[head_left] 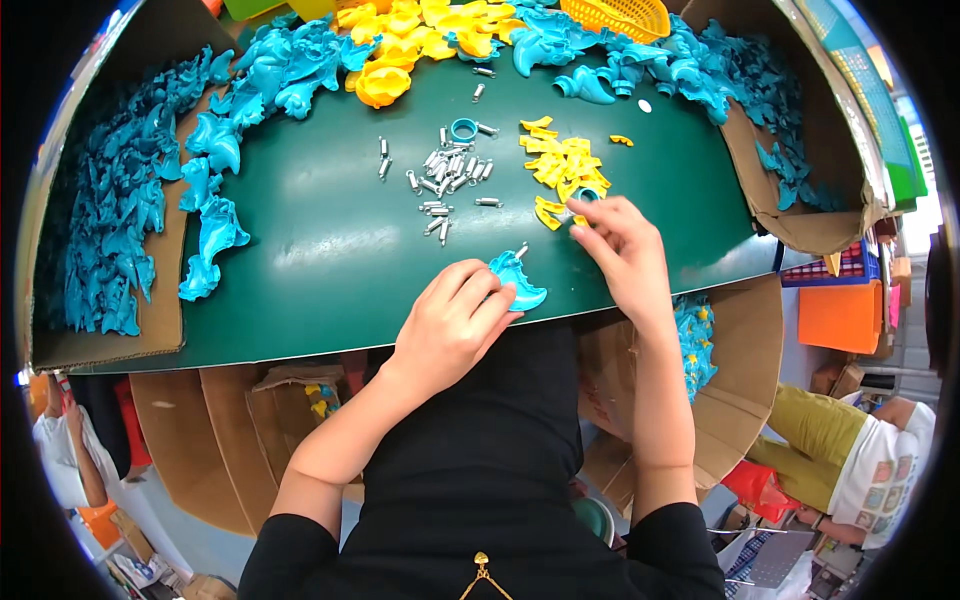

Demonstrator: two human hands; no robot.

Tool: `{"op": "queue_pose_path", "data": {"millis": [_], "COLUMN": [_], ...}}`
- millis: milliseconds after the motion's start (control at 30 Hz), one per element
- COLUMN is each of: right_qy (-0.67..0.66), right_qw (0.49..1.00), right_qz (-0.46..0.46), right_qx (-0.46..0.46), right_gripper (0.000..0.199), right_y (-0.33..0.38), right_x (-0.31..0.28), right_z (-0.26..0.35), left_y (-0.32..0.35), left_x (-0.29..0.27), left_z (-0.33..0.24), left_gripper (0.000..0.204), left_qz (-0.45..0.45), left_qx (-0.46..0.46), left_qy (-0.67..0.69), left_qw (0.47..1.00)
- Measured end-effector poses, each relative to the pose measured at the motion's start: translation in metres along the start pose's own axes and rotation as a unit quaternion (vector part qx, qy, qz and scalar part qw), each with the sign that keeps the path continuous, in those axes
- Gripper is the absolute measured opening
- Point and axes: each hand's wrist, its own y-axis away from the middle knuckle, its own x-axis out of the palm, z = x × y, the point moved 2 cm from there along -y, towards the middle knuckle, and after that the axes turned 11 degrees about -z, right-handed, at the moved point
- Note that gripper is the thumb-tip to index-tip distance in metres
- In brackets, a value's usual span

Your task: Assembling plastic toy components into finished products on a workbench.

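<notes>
Head view, left hand (450,318) clamped on blue plastic part (516,281), right hand (622,250) pinching small yellow piece (577,208)

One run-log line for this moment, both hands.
left hand: holds blue part on green table | right hand: pinches blue ring at yellow pieces | springs: loose, mid-table

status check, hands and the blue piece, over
Left hand holds blue plastic piece at table edge. Right hand pinches small teal ring by yellow parts. Metal springs lie apart, nothing blocking.
</notes>
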Motion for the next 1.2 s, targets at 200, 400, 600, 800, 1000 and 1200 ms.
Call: {"op": "queue_pose_path", "data": {"millis": [200, 400, 600, 800, 1000, 1200], "right_qy": [0.013, 0.100, 0.096, 0.163, 0.101, -0.018], "right_qw": [0.997, 0.982, 0.979, 0.953, 0.971, 0.989], "right_qz": [-0.078, -0.139, -0.159, -0.151, -0.171, -0.124], "right_qx": [-0.016, -0.078, -0.080, -0.205, -0.134, -0.075], "right_gripper": [0.035, 0.029, 0.018, 0.019, 0.024, 0.015], "right_y": [0.037, 0.044, 0.048, 0.060, 0.056, 0.066], "right_x": [0.013, 0.007, 0.015, 0.022, 0.021, 0.037], "right_z": [-0.005, -0.007, -0.008, 0.000, 0.001, 0.017], "left_y": [-0.003, -0.002, -0.001, 0.001, 0.002, 0.002], "left_x": [0.000, 0.002, 0.001, 0.002, 0.004, 0.004], "left_z": [-0.002, -0.002, -0.003, -0.003, -0.002, 0.000], "left_gripper": [0.029, 0.030, 0.029, 0.028, 0.028, 0.023], "left_qz": [0.009, 0.001, -0.002, -0.011, -0.004, 0.008], "left_qx": [0.007, 0.008, 0.010, 0.012, 0.011, 0.019], "left_qy": [-0.013, -0.007, -0.025, -0.024, -0.011, -0.039], "left_qw": [1.000, 1.000, 1.000, 1.000, 1.000, 0.999]}}
